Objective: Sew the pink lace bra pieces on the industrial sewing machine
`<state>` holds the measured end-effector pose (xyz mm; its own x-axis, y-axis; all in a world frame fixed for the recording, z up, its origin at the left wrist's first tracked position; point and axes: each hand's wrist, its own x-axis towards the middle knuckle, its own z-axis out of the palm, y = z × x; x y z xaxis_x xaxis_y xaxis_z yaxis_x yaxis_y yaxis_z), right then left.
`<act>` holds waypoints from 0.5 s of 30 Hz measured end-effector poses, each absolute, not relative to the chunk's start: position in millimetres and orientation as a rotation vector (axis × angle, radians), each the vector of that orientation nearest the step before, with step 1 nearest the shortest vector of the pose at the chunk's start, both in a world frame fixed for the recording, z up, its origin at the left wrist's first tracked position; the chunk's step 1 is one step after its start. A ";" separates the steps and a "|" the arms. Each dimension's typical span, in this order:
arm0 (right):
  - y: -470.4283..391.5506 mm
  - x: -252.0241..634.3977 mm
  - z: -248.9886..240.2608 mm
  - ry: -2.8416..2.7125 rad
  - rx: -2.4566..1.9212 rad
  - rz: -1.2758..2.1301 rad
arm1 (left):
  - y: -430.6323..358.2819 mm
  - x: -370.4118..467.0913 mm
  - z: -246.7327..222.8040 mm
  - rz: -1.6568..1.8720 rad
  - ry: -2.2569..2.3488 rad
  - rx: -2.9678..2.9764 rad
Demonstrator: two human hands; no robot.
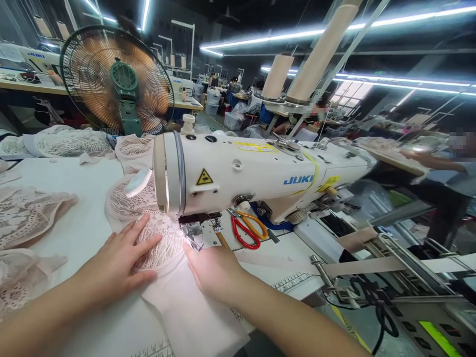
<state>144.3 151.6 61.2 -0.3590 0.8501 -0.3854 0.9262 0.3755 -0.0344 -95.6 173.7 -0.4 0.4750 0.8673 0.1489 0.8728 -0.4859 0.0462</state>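
A white sewing machine (223, 173) reaches across the white table. Pale pink lace fabric (159, 248) lies under its needle area, with plain pale cloth (197, 307) hanging toward the front edge. My left hand (119, 258) rests on the lace with its fingers spread. Close to the presser foot, my right hand (213, 270) is at the right edge of the fabric, its fingers pressed together on the cloth. The fingertips of that hand are partly hidden under the machine head.
Scissors with red and orange handles (249, 230) lie right of the needle. Lace pieces (29, 213) are at the left. A large fan (119, 82) stands behind the table. Metal guides with a pale band (357, 265) are at the right; a person (446, 173) is beyond.
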 end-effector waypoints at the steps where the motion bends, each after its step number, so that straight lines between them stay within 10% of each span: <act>1: 153.3 142.8 62.0 2.328 1.559 -0.363 | 178.9 -97.2 0.7 -0.223 -1.550 -2.684; 15: 156.4 136.1 61.7 2.310 1.617 -0.371 | 252.2 -96.2 48.8 0.211 -1.589 -2.971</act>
